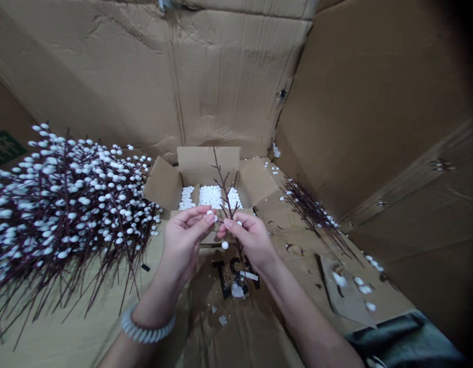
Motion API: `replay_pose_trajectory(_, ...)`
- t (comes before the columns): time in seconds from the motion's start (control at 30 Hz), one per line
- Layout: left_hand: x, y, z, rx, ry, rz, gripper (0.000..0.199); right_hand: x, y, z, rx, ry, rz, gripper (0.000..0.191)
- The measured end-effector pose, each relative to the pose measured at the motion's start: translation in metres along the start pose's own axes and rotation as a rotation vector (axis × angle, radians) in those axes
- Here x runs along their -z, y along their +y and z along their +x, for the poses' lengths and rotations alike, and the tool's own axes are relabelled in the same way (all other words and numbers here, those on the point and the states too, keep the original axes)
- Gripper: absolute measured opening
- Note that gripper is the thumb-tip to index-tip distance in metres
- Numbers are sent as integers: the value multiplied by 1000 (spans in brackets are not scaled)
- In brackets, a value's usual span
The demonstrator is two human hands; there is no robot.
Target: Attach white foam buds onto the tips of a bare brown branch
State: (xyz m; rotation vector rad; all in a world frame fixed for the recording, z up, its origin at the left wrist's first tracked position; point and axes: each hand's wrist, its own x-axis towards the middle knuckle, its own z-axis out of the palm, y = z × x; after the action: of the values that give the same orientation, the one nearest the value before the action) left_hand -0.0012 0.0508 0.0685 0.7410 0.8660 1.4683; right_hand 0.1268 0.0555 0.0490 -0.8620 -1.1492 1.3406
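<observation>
A thin brown branch (pixel 223 185) stands upright at the centre, in front of an open cardboard box (pixel 165 184) that holds many white balls (pixel 210 197). My left hand (pixel 186 237) pinches a small white ball (pixel 210 215) between thumb and fingers, beside a side twig. My right hand (pixel 251 240) is closed on the branch, thumb and index finger at its twigs. One white ball (pixel 225 245) sits just below the fingertips, and another shows by the right index finger. The branch's lower stem passes behind my right hand.
A large pile of branches with white balls (pixel 83 194) lies at the left. A smaller bundle of brown branches (pixel 313 209) lies at the right, near a cardboard scrap (pixel 343 291) and loose balls. Tall cardboard walls (pixel 144 76) stand behind and at the right.
</observation>
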Motion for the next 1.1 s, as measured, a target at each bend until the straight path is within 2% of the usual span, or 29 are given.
replay_pose_trajectory(0.43, -11, -16, -9, -103, 111, -112, 25, -8, 9, -3, 75, 126, -48, 15)
replay_pose_trajectory(1.1, -13, -24, -12, -48, 178, -197, 25, -9, 17, -5, 69, 158, -85, 13)
